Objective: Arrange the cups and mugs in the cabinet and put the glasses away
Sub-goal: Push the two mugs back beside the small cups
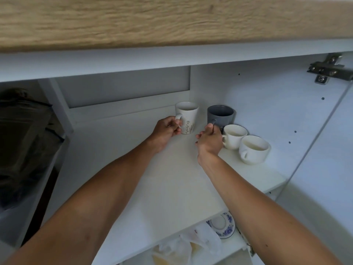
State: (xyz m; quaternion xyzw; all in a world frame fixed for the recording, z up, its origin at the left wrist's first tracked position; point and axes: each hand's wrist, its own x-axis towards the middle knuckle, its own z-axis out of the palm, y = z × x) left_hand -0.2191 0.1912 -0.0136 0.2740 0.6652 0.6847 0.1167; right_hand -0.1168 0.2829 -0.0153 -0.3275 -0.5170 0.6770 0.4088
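A white mug with a flower print [188, 115] stands upright at the back of the white cabinet shelf [172, 180]. My left hand [166, 131] grips its handle. To its right stands a grey mug [221, 115], and my right hand [209, 139] holds that mug's handle. Two plain white cups sit along the right side: one [234, 135] just behind my right hand, the other [254, 150] nearer the front. No glasses are in view.
A blue-and-white patterned saucer [222, 225] and crumpled plastic bags [191, 243] lie on the shelf below. The open cabinet door with its metal hinge [328, 70] is on the right. A wooden countertop edge [172, 22] overhangs the cabinet. Dark bags [24, 134] fill the left compartment.
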